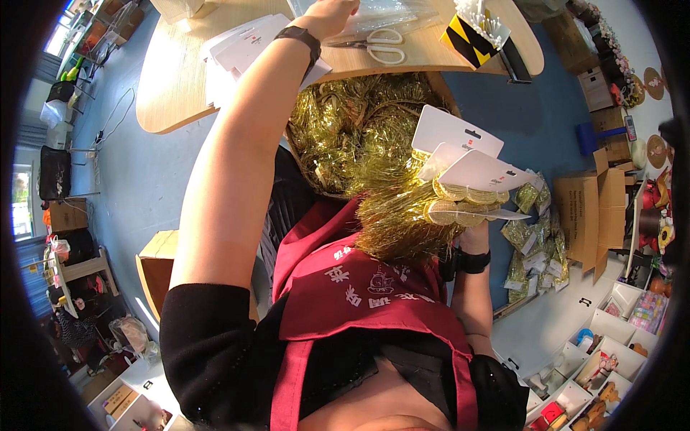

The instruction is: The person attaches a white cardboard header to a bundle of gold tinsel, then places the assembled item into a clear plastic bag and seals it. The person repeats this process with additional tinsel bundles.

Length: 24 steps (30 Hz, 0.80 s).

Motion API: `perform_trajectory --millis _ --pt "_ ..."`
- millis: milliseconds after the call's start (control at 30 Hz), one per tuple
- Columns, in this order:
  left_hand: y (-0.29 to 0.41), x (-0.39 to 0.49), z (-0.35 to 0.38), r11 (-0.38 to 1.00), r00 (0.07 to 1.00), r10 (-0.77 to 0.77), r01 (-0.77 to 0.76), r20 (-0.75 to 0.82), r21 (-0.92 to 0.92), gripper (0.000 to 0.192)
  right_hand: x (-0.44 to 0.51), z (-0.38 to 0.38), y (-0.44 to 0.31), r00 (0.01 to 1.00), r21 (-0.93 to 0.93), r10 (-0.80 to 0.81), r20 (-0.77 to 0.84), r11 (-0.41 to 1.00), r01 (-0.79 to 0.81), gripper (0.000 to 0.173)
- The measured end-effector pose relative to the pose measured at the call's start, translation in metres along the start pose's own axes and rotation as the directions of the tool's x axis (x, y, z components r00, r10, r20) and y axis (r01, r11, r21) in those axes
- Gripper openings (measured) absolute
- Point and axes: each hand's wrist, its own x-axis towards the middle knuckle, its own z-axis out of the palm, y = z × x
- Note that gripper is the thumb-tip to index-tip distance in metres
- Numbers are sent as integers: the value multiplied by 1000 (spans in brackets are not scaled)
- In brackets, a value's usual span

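Observation:
My right hand (475, 238) grips a bunch of gold tinsel garlands (399, 226) in front of my apron. White header cards (457, 132) with hang slots are attached to their coiled gold ends, and these partly hide my fingers. My left hand (330, 17) reaches over the table at the top edge, on or just above clear plastic bags (385, 19). Its fingers are partly cut off by the frame. Close to it lie white-handled scissors (385, 47). Loose white cards (245, 46) sit in a pile beside my left forearm.
An open box of loose gold tinsel (350, 134) stands between my lap and the wooden table (167, 89). A yellow-and-black container (471, 40) holds thin white plastic pieces. Bagged tinsel (533, 242) is heaped at right, near an open cardboard box (587, 210). Another carton (156, 264) is at left.

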Motion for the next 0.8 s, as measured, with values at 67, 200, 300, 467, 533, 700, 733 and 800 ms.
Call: perform_trajectory --millis 67,200,300,467,533,700,733,800 --pt "-3 4 3 998 999 20 -18 30 -60 43 0 -1 0 1000 33 15 -2 999 -15 47" --pt "-21 8 28 989 990 97 -108 -102 -103 52 -3 1 -4 999 108 29 45 994 -34 53" --pt "-33 15 36 985 984 104 -121 -142 -119 55 -6 4 -7 998 85 54 28 995 -56 50" --pt "-45 12 -10 965 963 -114 49 -246 -258 62 -9 11 -17 999 -35 -14 35 999 16 45" --pt "-58 -10 -46 979 884 44 -132 -465 -158 51 -8 14 -21 998 -36 -9 58 999 11 45" --pt "-71 -100 -121 952 628 300 -150 -718 267 30 -3 26 -22 997 31 46 57 998 -48 54" --pt "-73 -128 -129 912 653 382 -152 -654 380 34 -2 28 -21 996 14 47 72 999 -48 54" --pt "-70 -188 -125 876 706 419 -150 -571 459 34 1 33 -18 994 -4 33 101 999 -33 54"
